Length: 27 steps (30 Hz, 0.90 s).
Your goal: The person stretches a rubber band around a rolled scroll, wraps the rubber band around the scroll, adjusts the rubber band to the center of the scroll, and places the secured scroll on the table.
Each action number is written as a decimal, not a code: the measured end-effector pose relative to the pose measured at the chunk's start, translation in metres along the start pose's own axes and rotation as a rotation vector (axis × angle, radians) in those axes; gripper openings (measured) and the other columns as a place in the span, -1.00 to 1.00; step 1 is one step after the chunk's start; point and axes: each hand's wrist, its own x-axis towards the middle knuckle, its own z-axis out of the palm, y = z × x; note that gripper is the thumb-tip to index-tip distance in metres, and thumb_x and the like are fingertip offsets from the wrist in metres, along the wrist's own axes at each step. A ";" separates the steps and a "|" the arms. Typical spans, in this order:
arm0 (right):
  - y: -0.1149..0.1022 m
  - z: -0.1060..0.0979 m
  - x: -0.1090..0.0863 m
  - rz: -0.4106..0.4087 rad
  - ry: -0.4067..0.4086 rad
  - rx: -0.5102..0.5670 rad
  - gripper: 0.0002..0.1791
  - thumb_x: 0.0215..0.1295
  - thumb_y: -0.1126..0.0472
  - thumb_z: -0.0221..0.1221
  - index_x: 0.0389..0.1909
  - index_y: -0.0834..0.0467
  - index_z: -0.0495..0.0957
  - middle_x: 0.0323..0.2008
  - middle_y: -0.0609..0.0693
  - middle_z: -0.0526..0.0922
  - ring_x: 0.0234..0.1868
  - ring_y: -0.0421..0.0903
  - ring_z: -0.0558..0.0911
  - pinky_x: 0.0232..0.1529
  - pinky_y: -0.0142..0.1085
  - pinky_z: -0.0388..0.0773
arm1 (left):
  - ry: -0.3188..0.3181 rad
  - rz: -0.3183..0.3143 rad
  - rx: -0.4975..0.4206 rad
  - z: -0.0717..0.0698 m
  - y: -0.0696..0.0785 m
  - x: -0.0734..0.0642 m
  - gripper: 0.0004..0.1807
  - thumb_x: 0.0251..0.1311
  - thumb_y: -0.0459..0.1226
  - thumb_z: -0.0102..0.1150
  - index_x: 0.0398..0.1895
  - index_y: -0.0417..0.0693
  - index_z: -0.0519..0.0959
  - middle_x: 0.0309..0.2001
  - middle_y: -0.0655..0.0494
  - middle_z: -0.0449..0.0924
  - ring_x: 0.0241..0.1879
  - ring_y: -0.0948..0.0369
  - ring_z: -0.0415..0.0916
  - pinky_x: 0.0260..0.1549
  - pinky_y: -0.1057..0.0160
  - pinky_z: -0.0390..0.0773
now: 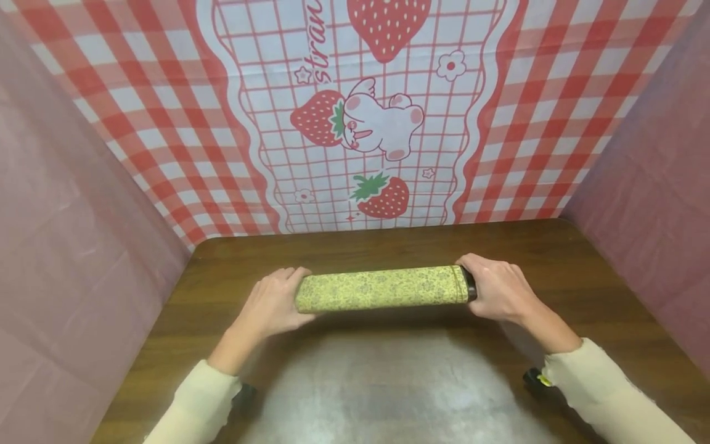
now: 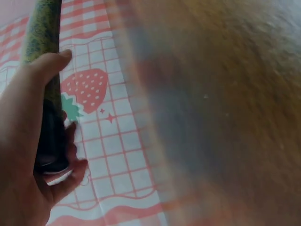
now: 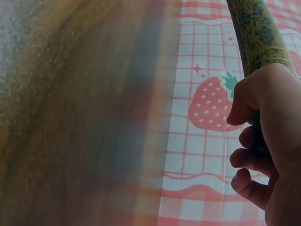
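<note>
A long, flattish yellow-green case (image 1: pixel 383 290) with a floral pattern and black ends is held level above the table, lying crosswise in the head view. My left hand (image 1: pixel 275 302) grips its left end, thumb and fingers wrapped around it. At the other end my right hand (image 1: pixel 499 291) holds the black tip, where a thin band circles the cover. In the left wrist view the black end (image 2: pixel 51 141) shows between thumb and curled fingers. The right wrist view has the patterned cover (image 3: pixel 261 35) rising out of the right hand's grip. The exact kind of thing cannot be told.
Below lies a brown wood-grain table (image 1: pixel 233 265) with a bright reflection towards the front. Behind it hangs a red-and-white checked strawberry cloth (image 1: pixel 310 154). Pink curtains (image 1: pixel 72 246) close off both sides. A dark strap piece (image 1: pixel 535 379) shows by the right sleeve.
</note>
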 end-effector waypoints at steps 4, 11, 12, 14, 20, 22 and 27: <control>0.000 0.003 0.000 -0.016 0.019 0.029 -0.36 -0.22 0.31 0.54 0.04 0.06 0.64 -0.14 0.02 0.82 -0.26 0.05 0.78 -0.36 0.10 0.69 | 0.046 0.025 0.010 0.001 -0.005 -0.004 -0.10 -0.31 0.13 0.86 0.10 -0.08 0.62 -0.34 0.07 0.74 -0.46 0.13 0.62 -0.52 0.17 0.68; 0.003 -0.001 -0.001 -0.096 -0.022 0.175 -0.15 -0.07 0.26 0.68 0.32 0.06 0.57 0.09 -0.03 0.69 -0.08 -0.10 0.75 -0.20 -0.06 0.73 | 0.080 0.008 -0.001 -0.005 -0.009 -0.008 -0.09 -0.33 0.15 0.82 0.09 -0.10 0.64 -0.36 0.07 0.73 -0.47 0.13 0.61 -0.49 0.14 0.69; 0.005 -0.002 -0.002 -0.114 -0.028 0.206 -0.12 -0.04 0.23 0.69 0.37 0.05 0.55 0.11 -0.06 0.66 -0.05 -0.16 0.71 -0.16 -0.11 0.72 | 0.086 0.006 -0.008 -0.006 -0.010 -0.009 -0.11 -0.32 0.14 0.82 0.09 -0.11 0.65 -0.35 0.06 0.74 -0.45 0.12 0.63 -0.47 0.12 0.71; 0.008 -0.003 -0.002 -0.149 -0.036 0.271 -0.09 0.05 0.18 0.69 0.45 0.02 0.51 0.13 -0.11 0.61 0.00 -0.27 0.64 -0.09 -0.20 0.69 | 0.096 0.008 -0.022 -0.006 -0.011 -0.009 -0.13 -0.31 0.14 0.81 0.07 -0.12 0.66 -0.34 0.05 0.75 -0.43 0.11 0.66 -0.43 0.10 0.73; 0.010 -0.004 -0.006 -0.224 -0.017 0.446 -0.14 0.22 0.26 0.59 0.55 0.04 0.49 0.17 -0.11 0.60 0.02 -0.37 0.49 -0.04 -0.35 0.59 | 0.091 0.042 -0.074 -0.004 -0.013 -0.010 -0.16 -0.25 0.11 0.80 0.06 -0.17 0.66 -0.31 0.02 0.78 -0.39 0.12 0.68 -0.36 0.11 0.76; 0.009 -0.003 -0.007 -0.238 -0.003 0.472 -0.15 0.22 0.30 0.57 0.55 0.06 0.50 0.19 -0.08 0.60 -0.01 -0.36 0.47 -0.06 -0.38 0.55 | 0.084 0.041 -0.082 -0.004 -0.013 -0.010 -0.16 -0.24 0.10 0.80 0.07 -0.18 0.67 -0.30 0.04 0.77 -0.38 0.14 0.67 -0.34 0.11 0.76; 0.005 0.002 -0.012 -0.236 0.027 0.477 -0.14 0.19 0.31 0.57 0.54 0.07 0.51 0.27 -0.03 0.60 0.13 -0.38 0.48 0.14 -0.49 0.46 | 0.079 0.047 -0.072 -0.008 -0.010 -0.012 -0.15 -0.25 0.11 0.82 0.06 -0.17 0.66 -0.31 0.06 0.75 -0.37 0.15 0.65 -0.32 0.12 0.75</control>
